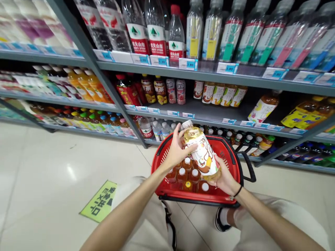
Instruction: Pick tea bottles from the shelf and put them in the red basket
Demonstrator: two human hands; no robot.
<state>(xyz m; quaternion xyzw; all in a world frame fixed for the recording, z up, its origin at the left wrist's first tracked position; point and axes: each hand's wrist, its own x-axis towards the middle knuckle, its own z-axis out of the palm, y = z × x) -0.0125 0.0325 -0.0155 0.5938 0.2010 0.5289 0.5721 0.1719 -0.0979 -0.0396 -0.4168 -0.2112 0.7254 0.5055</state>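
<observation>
Both my hands hold one large tea drink bottle with a white cap, pale yellow liquid and a white illustrated label. It is tilted over a red shopping basket. My left hand grips it near the neck and upper label. My right hand is wrapped around its base. Several smaller bottles with white caps and amber drink stand in the basket below, one with a yellow cap. The held bottle hides part of the basket's inside.
Shelves of drinks rise ahead, with large water bottles on the upper level. A similar large tea bottle leans on the middle shelf. The basket's black handle juts right. A green exit sign marks the tiled floor.
</observation>
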